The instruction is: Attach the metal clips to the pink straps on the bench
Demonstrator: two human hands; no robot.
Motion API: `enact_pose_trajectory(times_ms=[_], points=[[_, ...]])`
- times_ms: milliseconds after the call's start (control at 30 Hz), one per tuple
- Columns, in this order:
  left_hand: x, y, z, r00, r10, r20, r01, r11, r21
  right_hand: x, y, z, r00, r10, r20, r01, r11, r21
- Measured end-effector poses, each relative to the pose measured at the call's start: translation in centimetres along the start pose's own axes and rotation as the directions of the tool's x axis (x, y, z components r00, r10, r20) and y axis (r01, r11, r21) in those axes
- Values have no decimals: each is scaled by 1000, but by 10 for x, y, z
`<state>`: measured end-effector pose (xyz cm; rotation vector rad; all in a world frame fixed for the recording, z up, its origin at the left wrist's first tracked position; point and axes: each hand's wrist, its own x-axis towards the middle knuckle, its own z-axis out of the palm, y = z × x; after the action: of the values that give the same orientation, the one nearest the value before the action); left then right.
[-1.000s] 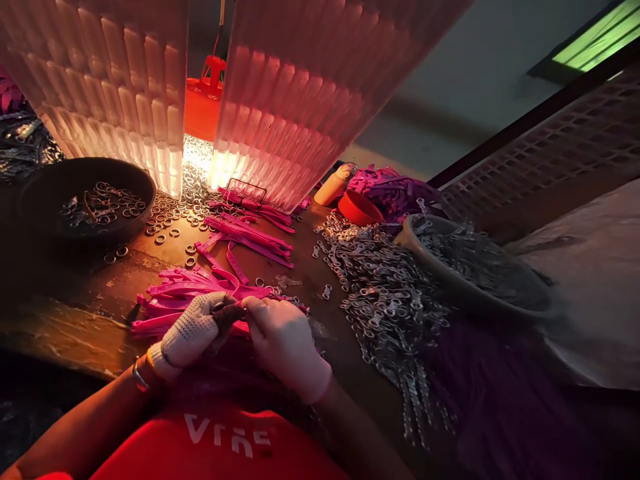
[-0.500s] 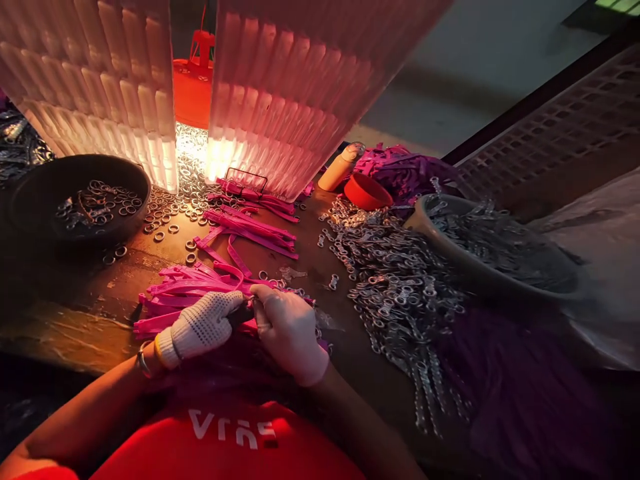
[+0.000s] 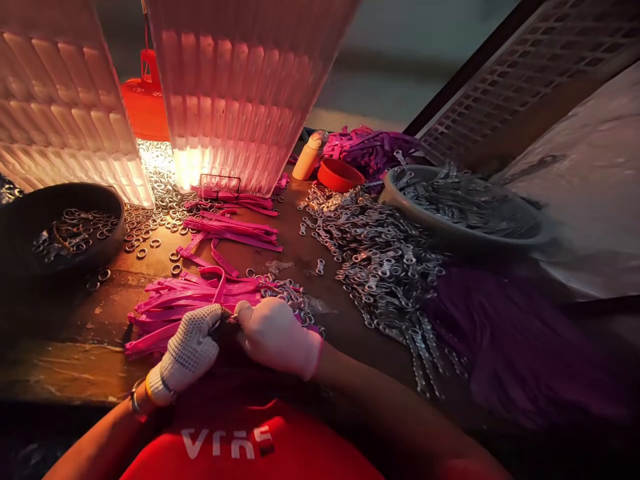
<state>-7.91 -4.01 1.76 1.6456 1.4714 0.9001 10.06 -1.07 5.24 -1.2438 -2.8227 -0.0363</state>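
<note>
My left hand, in a white dotted glove, is closed in a fist close to my body. My right hand, in a plain pale glove, pinches with its fingertips against the left one. Something small and dark, with a metallic glint, shows between the fingertips; its kind is too hidden to tell. Just beyond both hands lies a pile of pink straps. Metal fittings sit at the right end of that pile, beside my right hand. Further back, more bundled pink straps lie on the table.
Loose metal rings spread below the red lamp and ribbed panels. A dark bowl stands left. Metal clasps are heaped right, near a grey basin, a red bowl, a bottle and purple cloth.
The view has swung to the right. My hands have drawn slightly apart and stay near my body, still meeting at the fingertips. The piles look unchanged.
</note>
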Motion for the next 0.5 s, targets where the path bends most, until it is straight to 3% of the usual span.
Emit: enact_pose_trajectory(times_ms=[67, 133, 233, 367, 433, 500], points=[[0, 6, -6, 1000, 6, 23, -7, 998, 64, -3, -1, 2, 996, -61, -60, 60, 998, -27], [3, 14, -19, 989, 42, 140, -56, 993, 100, -7, 0, 2, 986, -98, -132, 92, 995, -45], [11, 21, -53, 953, 97, 287, -130, 986, 100, -19, 6, 1, 968, -75, -239, 70, 997, -26], [21, 15, -102, 986, 16, 168, -46, 983, 176, -45, 20, -2, 953, 97, -286, -75, 993, 87], [23, 15, -110, 996, -36, 84, 23, 989, 146, -60, 30, -6, 963, 146, -224, -103, 976, 194], [21, 19, -105, 991, -132, -9, 132, 991, -26, -72, 44, -12, 978, 167, -129, -113, 930, 349]])
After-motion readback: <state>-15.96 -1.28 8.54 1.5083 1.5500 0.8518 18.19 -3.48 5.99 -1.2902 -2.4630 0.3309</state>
